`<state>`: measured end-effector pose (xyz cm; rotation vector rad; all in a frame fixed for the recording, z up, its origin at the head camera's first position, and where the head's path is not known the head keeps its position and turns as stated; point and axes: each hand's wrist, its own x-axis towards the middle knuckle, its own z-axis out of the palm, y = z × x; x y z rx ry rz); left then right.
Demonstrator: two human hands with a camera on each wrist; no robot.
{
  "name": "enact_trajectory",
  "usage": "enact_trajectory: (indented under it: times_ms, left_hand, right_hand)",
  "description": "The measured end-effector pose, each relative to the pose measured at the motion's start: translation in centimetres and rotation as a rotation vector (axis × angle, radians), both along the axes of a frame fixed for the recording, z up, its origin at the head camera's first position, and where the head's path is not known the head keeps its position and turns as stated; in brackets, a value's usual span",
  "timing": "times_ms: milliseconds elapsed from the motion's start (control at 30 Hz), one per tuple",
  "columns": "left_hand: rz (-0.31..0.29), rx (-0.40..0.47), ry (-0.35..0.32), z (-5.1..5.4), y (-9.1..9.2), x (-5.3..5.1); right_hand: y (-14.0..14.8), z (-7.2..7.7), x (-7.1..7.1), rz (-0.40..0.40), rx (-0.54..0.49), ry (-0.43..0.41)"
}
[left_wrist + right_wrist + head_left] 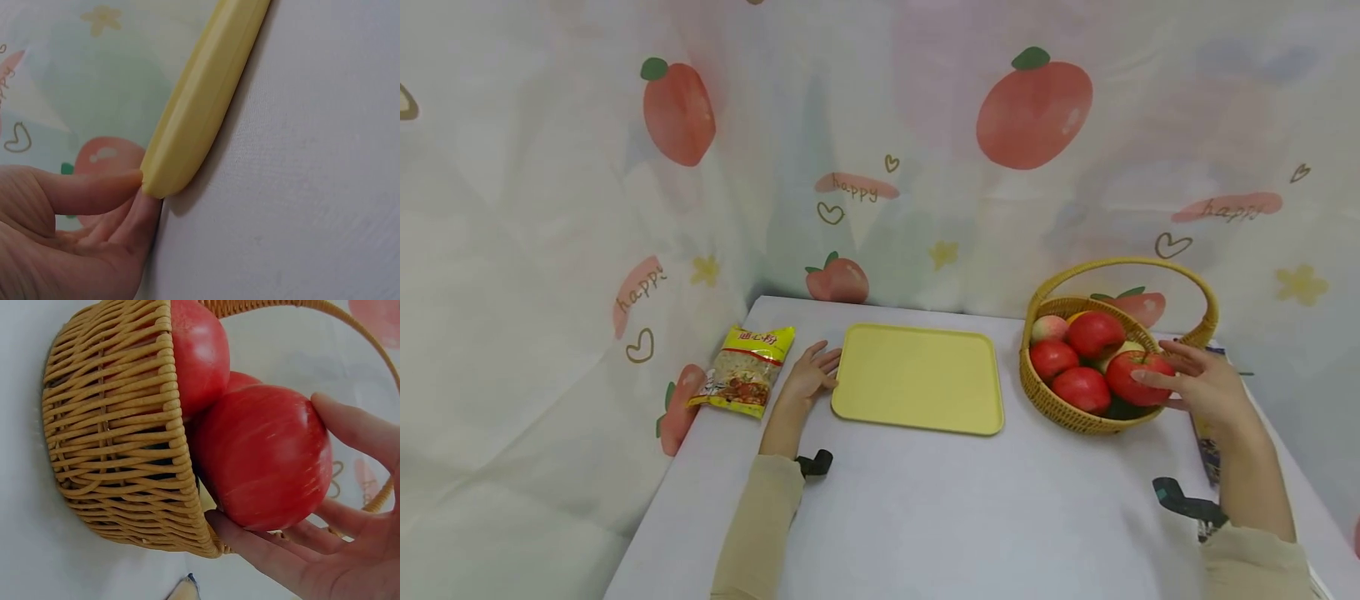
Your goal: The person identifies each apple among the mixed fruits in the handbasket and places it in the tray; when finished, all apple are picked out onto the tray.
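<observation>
On the right, my right hand [1206, 383] grips a red apple [265, 456], thumb on one side and fingers curled round the other. The apple is at the rim of a woven basket [119, 431], which holds several more red apples [1081, 390] and a paler pinkish fruit [1049, 328]. My left hand [811, 372] lies at the left edge of a yellow tray [917, 379], its fingers loosely spread. In the left wrist view, the thumb [100, 190] touches the tray's edge, and the other fingers are partly hidden behind the thumb and tray.
A yellow bag of pasta [747, 371] lies left of my left hand. Partly behind my right forearm is a dark printed package [1208, 450]. The basket's tall handle [1123, 262] arches over the fruit. Patterned cloth walls [925, 208] border the white table [962, 508].
</observation>
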<state>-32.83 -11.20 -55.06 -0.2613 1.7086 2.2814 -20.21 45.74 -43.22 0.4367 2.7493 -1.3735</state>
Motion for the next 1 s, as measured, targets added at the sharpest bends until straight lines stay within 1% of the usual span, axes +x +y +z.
enact_trajectory:
  times_ms: [133,267,367,433,533,633,767,900,1000]
  left_hand:
    - [0.01,0.025,-0.011,0.1,-0.1,0.0]
    - [0.01,0.032,-0.011,0.1,0.1,0.0]
    - [0.011,0.031,-0.01,0.1,0.2,0.0]
    - [0.01,0.026,-0.004,0.0,0.1,0.1]
    - [0.01,0.022,0.001,0.0,0.0,0.1]
    - [0.006,0.016,0.008,-0.1,-0.1,0.0]
    - [0.008,0.018,0.003,-0.3,-0.1,-0.1]
    - [0.008,0.017,-0.013,-0.4,-0.2,-0.2]
    - [0.007,0.018,-0.012,-0.5,-0.2,-0.3]
  right_hand:
    - [-0.4,-0.4,0.0,-0.067,-0.044,0.009]
    - [-0.8,-0.6,0.1,-0.15,-0.112,0.023]
    - [-1.1,-0.6,0.1,-0.198,-0.174,0.041]
    - [-1.3,-0.6,0.1,-0.219,-0.244,0.062]
    - [-1.8,-0.4,0.0,-0.224,-0.358,0.1]
    - [-2.3,-0.1,0.0,-0.218,-0.434,0.125]
    - [-3.1,0.5,0.1,-0.208,-0.483,0.143]
    - [-4.3,1.3,0.2,-0.182,-0.541,0.18]
    - [-5.5,1.9,0.2,-0.188,-0.554,0.196]
